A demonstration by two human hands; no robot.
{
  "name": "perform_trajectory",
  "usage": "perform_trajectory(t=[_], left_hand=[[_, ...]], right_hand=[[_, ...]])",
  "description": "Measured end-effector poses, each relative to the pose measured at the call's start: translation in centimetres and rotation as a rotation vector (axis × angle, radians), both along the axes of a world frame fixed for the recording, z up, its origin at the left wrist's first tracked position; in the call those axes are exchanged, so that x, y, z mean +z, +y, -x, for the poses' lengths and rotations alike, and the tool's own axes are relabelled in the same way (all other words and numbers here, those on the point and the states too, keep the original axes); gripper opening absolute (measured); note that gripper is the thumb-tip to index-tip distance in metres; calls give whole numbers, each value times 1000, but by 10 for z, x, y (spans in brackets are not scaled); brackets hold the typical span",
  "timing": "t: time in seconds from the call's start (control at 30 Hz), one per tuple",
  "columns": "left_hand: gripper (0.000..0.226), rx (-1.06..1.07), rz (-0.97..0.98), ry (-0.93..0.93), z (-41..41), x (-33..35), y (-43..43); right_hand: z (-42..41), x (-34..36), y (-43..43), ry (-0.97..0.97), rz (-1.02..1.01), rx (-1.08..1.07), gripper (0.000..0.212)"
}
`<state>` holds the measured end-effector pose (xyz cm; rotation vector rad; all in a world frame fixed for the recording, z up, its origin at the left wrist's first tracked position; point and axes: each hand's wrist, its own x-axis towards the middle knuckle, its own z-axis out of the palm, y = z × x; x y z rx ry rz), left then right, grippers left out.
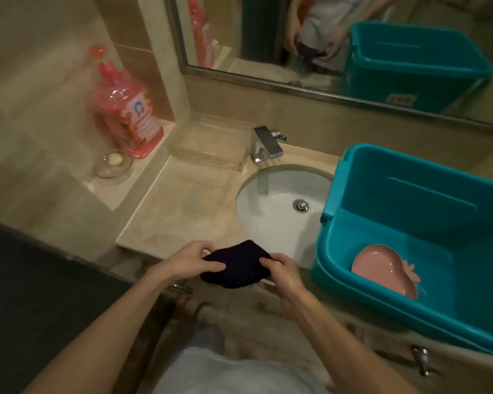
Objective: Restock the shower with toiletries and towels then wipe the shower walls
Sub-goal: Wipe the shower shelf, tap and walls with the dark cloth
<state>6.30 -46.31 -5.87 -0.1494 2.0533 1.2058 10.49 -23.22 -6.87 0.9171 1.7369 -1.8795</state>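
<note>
A folded dark navy cloth (pixel 239 263) is held in front of me, just over the front edge of the vanity counter (pixel 182 211). My left hand (pixel 192 258) grips its left side with thumb on top. My right hand (pixel 282 275) pinches its right side. A large pink bottle (pixel 125 115) wrapped in clear plastic stands on a raised ledge at the back left. A small glass dish with a white soap (pixel 114 162) sits in front of it.
A teal plastic tub (pixel 410 194) stands on the counter at the right, holding a pink dish (pixel 382 268). The white sink (pixel 271 206) and chrome faucet (pixel 266 145) lie in the middle. A clear tray (pixel 208 149) sits left of the faucet. A mirror (pixel 325 38) hangs above.
</note>
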Motion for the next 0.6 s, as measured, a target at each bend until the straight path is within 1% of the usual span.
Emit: perform_trajectory(t=[0.1, 0.23, 0.33, 0.37, 0.43, 0.5, 0.53, 0.6], left_hand=[[29, -54, 32, -28, 35, -22, -17], [33, -220, 80, -58, 78, -43, -31], [32, -317, 121, -1, 102, -51, -30], [30, -345, 148, 47, 106, -53, -27], [29, -400, 229, 223, 110, -56, -20], [29, -440, 287, 512, 107, -63, -16], [28, -472, 282, 659, 104, -66, -16], [21, -603, 232, 844, 97, -71, -15]], right_hand=[[9, -18, -25, -58, -92, -78, 10], [17, -31, -52, -65, -180, -171, 8], [18, -38, -65, -71, -333, -214, 7], [17, -40, -69, -83, -388, -226, 7], [13, -46, -73, -121, -487, -256, 8], [5, -50, -76, -140, -581, -270, 12], [0, -52, -77, -119, -657, -263, 15], [-9, -55, -79, -36, -878, -187, 20]])
